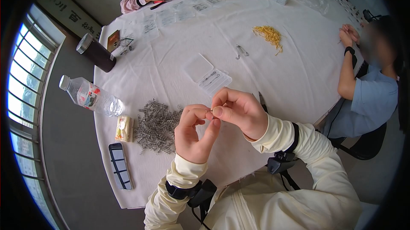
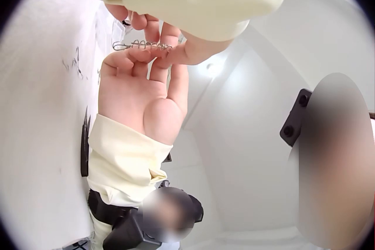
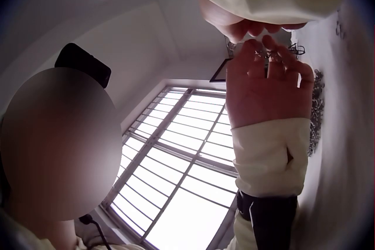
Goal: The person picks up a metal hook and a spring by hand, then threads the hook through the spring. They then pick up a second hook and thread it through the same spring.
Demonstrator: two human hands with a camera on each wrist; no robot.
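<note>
A small coiled wire piece (image 1: 209, 110) is held between the fingertips of both hands above the table. In the left wrist view its coils (image 2: 143, 45) and looped end show clearly. My left hand (image 1: 194, 138) pinches one end with thumb and fingers, palm turned up. My right hand (image 1: 242, 112) pinches the other end between thumb and index finger, the rest of its fingers bent. Below the hands on the left lies a pile of similar wire pieces (image 1: 156, 125). Just beyond them an open clear plastic box (image 1: 198, 68) contains a few metal pieces.
A water bottle (image 1: 92, 95), dark thermos (image 1: 97, 54), tissue pack (image 1: 124, 128) and phone-like object (image 1: 120, 166) stand or lie at left. Black-handled pointed tool (image 1: 262, 101) lies beside the right hand. Yellow pile (image 1: 269, 36) and clear packs (image 1: 183, 12) are farther back. Two people sit around.
</note>
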